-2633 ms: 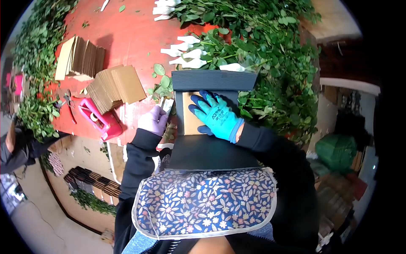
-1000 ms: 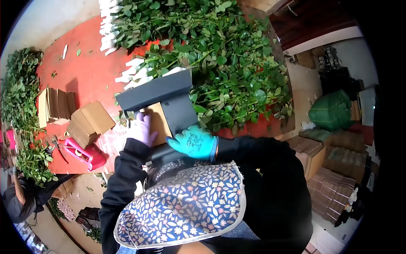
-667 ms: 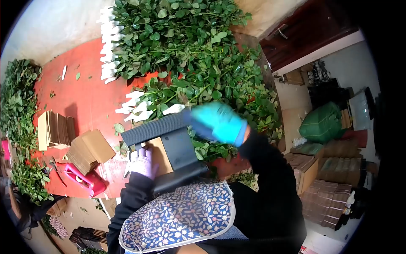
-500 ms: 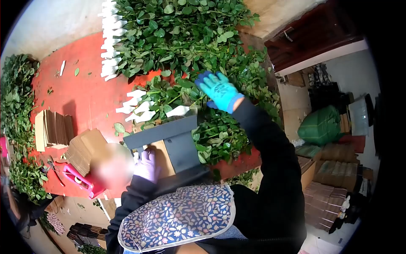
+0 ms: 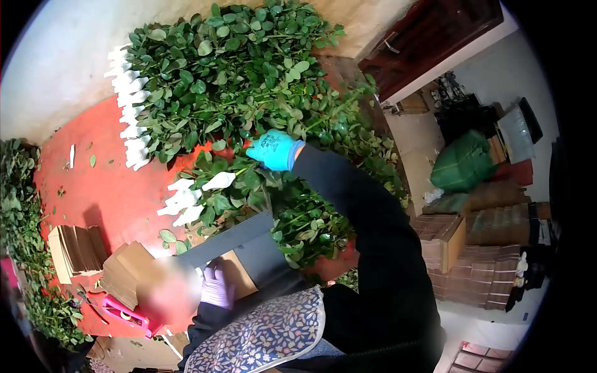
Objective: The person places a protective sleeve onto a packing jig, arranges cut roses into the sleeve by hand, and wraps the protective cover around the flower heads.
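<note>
Over the mass of cut green leafy stems (image 5: 224, 81), the right hand (image 5: 272, 150), in a turquoise knitted glove marked with dark print, reaches forward with its fingers curled downward. Foliage and the glove itself hide the fingertips, so I cannot tell whether they grip a stem. Just below it, toward the person, one white tapering sleeve (image 5: 219, 181) lies tilted among the leaves, near a small cluster of similar white sleeves (image 5: 181, 200).

At the near edge of the red surface (image 5: 87, 180), the left hand (image 5: 216, 289), in a thin lavender glove, rests at the left side of a flat tan cardboard rectangle (image 5: 239, 275), fingers pointing away from the person; whether it pinches anything cannot be told. The cardboard rectangle lies on a dark grey board with a ridged raised flap (image 5: 264, 248), close in front of the blue floral apron (image 5: 267, 329).

Left of that board, a pale blurred patch partly covers the area beside a fanned stack of brown cardboard pieces (image 5: 121, 270). A second such stack (image 5: 78, 252) stands farther left. Nearer the person sit a bright pink plastic tape dispenser (image 5: 127, 316) and a dark-handled cutting tool (image 5: 93, 306).
</note>
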`<state>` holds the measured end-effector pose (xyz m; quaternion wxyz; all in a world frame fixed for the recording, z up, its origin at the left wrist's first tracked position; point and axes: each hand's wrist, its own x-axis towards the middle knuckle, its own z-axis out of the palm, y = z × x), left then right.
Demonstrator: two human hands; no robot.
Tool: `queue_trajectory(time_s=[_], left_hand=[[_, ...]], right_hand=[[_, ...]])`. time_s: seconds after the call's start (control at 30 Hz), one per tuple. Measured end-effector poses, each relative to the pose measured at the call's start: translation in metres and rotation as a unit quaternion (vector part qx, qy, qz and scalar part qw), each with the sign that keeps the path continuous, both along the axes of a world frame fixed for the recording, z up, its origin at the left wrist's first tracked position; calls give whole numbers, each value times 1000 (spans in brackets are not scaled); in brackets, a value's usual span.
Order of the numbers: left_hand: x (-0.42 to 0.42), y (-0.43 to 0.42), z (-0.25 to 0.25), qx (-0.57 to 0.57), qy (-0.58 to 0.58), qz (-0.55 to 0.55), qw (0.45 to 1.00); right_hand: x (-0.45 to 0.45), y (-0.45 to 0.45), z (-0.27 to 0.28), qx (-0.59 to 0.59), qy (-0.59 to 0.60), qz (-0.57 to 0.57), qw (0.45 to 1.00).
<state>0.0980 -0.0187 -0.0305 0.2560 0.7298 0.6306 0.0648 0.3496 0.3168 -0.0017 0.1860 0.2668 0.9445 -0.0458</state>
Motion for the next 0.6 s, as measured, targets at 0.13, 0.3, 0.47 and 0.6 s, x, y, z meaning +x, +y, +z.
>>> queue_trajectory(time_s=[0.13, 0.3, 0.47, 0.6], left_hand=[[0, -2, -3, 12, -13, 4, 1000], [2, -2, 7, -59, 10, 16, 998], [2, -6, 15, -54, 28, 16, 998], [3, 5, 26, -138, 46, 28, 989]], right_hand=[[-34, -33, 32, 69, 61, 1, 996], [-50, -56, -57, 37, 55, -34, 997], [-66, -70, 36, 45, -127, 20, 991], [-101, -15, 68, 65, 116, 60, 989]])
